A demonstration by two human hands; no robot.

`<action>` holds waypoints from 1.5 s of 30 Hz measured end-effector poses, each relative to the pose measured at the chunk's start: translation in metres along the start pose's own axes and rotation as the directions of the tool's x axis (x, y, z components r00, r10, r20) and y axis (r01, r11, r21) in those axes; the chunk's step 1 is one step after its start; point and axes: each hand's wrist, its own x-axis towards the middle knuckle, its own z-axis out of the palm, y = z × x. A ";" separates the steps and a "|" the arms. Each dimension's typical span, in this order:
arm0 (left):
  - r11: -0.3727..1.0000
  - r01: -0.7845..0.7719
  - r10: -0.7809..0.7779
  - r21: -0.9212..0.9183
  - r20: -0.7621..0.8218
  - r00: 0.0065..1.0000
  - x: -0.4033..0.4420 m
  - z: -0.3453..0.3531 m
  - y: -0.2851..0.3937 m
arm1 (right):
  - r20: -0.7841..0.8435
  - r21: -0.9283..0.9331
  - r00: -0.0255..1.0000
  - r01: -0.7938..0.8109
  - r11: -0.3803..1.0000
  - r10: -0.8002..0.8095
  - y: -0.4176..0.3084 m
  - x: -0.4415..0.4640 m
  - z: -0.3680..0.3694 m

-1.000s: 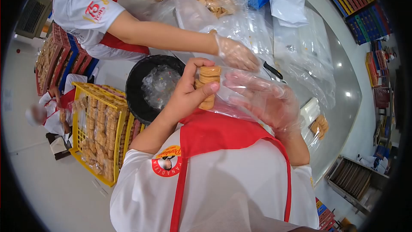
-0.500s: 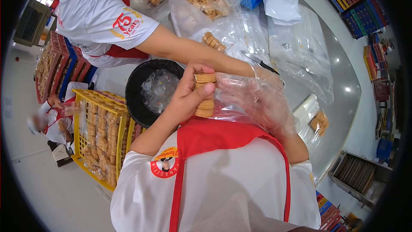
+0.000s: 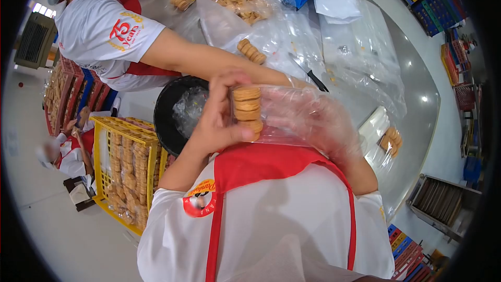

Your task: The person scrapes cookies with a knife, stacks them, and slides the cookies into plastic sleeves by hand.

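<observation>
My left hand (image 3: 216, 117) is closed around a short stack of round golden cookies (image 3: 247, 109), thumb at the lower end and fingers at the upper. A clear plastic bag (image 3: 282, 133) stretches from the stack to the right, in front of my red apron. Through the film shows my right hand (image 3: 331, 122), smeared by motion; whether it is inside the bag or behind it, I cannot tell. A co-worker's bare arm (image 3: 203, 60) reaches across just beyond my hands, its hand hidden behind the bag.
A knife (image 3: 309, 73) lies on the table near loose cookies (image 3: 251, 51) and a bag of cookies (image 3: 245, 2). Another cookie pack (image 3: 390, 141) lies at right, by plastic sheets (image 3: 360, 47). At left stand a black bin (image 3: 169, 115) and a yellow crate (image 3: 102, 167) of packed cookies.
The cookie stack has tilted slightly, and my left fingers have shifted on it. The co-worker's arm has drawn left, away from the knife, which now shows more fully.
</observation>
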 end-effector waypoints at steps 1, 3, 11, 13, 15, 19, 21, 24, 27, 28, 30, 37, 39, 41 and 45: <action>0.979 -0.107 0.108 0.171 0.008 0.994 0.004 -0.003 0.011 | -0.064 0.034 0.997 -0.037 0.999 0.039 -0.001 -0.001 -0.004; 0.897 -0.213 0.183 0.387 0.111 0.977 0.008 -0.011 0.025 | -0.181 0.105 0.976 -0.105 0.989 0.123 -0.006 -0.003 -0.013; 0.954 -0.101 0.012 0.283 0.301 0.954 0.001 -0.018 0.029 | -0.206 0.029 0.921 -0.332 0.943 0.331 -0.023 -0.008 0.017; 0.993 0.068 -0.095 0.092 0.342 0.935 -0.001 -0.018 0.027 | -0.046 -0.524 0.973 -0.215 0.824 0.225 -0.031 -0.015 0.019; 0.931 0.323 -0.226 -0.169 0.430 0.874 -0.006 -0.015 0.025 | 0.446 -0.890 0.875 0.411 0.197 0.190 -0.034 -0.023 0.007; 0.848 0.412 -0.213 -0.333 0.499 0.840 -0.019 -0.006 0.010 | 0.399 -0.904 0.879 0.330 0.270 0.261 -0.019 -0.036 0.012; 0.829 0.428 -0.230 -0.360 0.478 0.848 -0.026 -0.001 0.003 | 0.351 -0.929 0.883 0.286 0.235 0.312 -0.021 -0.036 0.020; 0.788 0.468 -0.278 -0.400 0.448 0.850 -0.032 0.003 -0.003 | 0.356 -0.921 0.891 0.282 0.269 0.283 -0.022 -0.036 0.024; 0.743 0.514 -0.309 -0.429 0.462 0.831 -0.033 0.005 -0.004 | 0.348 -0.906 0.894 0.243 0.345 0.283 -0.023 -0.036 0.024; 0.720 0.533 -0.330 -0.445 0.456 0.826 -0.034 0.006 -0.001 | 0.339 -0.902 0.892 0.218 0.372 0.300 -0.023 -0.037 0.023; 0.690 0.575 -0.386 -0.440 0.448 0.806 -0.033 0.010 0.003 | 0.401 -0.897 0.885 0.328 0.296 0.237 -0.013 -0.043 0.013; 0.603 0.701 -0.539 -0.380 0.454 0.709 -0.016 0.023 0.002 | 0.245 -0.938 0.930 0.157 0.308 0.272 -0.019 -0.045 0.017; 0.641 0.654 -0.506 -0.402 0.419 0.754 -0.012 0.024 0.002 | 0.209 -0.910 0.962 0.126 0.394 0.175 -0.012 -0.048 0.003; 0.772 0.479 -0.357 -0.417 0.339 0.870 -0.007 0.022 -0.005 | 0.130 -0.838 0.987 0.059 0.543 0.093 -0.013 -0.053 -0.006; 0.982 0.055 -0.020 -0.182 0.191 0.981 0.006 0.035 0.014 | -0.108 0.052 0.986 -0.124 0.991 0.129 -0.006 -0.055 -0.027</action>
